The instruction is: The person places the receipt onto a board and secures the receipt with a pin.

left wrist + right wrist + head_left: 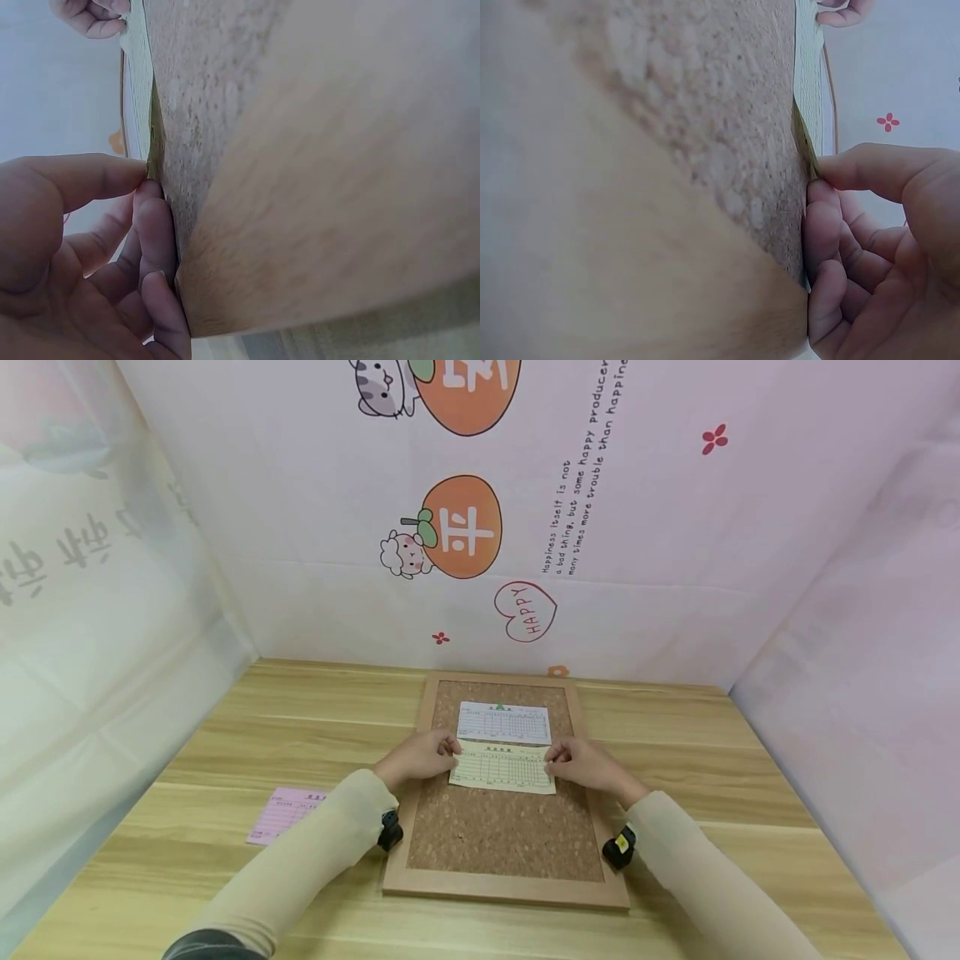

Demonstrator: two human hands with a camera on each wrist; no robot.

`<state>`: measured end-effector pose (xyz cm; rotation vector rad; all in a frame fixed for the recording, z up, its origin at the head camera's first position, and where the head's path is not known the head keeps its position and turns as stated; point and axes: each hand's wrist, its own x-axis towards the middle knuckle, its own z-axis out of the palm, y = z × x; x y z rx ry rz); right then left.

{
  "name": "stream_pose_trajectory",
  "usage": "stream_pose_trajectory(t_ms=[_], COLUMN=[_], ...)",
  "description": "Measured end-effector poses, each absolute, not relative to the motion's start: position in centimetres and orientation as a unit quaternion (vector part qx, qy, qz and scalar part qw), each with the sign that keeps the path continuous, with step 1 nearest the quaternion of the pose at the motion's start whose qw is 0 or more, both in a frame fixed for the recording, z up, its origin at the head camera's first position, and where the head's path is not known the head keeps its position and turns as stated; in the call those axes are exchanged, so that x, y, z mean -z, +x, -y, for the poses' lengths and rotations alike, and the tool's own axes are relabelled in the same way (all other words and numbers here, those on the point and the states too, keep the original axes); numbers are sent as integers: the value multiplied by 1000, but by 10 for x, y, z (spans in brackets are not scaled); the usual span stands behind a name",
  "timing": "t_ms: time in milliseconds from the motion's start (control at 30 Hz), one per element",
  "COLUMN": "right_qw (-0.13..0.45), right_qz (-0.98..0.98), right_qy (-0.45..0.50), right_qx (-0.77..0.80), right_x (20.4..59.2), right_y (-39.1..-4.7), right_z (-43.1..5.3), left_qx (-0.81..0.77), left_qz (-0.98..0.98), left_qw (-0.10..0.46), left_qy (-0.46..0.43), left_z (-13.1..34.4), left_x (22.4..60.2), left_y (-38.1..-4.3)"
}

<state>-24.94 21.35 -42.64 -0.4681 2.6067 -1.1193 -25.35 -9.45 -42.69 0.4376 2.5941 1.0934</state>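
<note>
A yellow paper form (501,768) lies across the middle of a wood-framed cork board (502,835). Its left edge is pinched between thumb and fingers of my left hand (422,755); my right hand (588,765) pinches the right edge. In both wrist views the corners of the yellow form (141,90) (808,67) lift slightly off the cork, while the curled lower fingers rest against the board. Just above it on the board is a white form (504,724) with a green pushpin (500,705) at its top edge.
A pink form (285,814) lies on the wooden table (315,727) left of the board, partly hidden by my left sleeve. Behind the table hangs a printed cloth (637,610), with more cloth at both sides.
</note>
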Motion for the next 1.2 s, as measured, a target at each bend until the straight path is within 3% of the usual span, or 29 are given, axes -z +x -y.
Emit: stream_pose_trajectory(t_ms=[633, 900, 1200], right_qw=[147, 151, 151], right_qz=[-897, -895, -892], right_qy=[-153, -160, -155], right_qx=[389, 388, 396], right_x=[431, 430, 429], right_y=[-254, -254, -256], right_z=[-215, -216, -217], left_qx=[-381, -346, -335], left_qz=[-886, -898, -894], left_qw=[155, 133, 152], left_qy=[212, 236, 256], left_z=[106, 114, 119], left_x=[425, 424, 419], left_y=[-252, -254, -254])
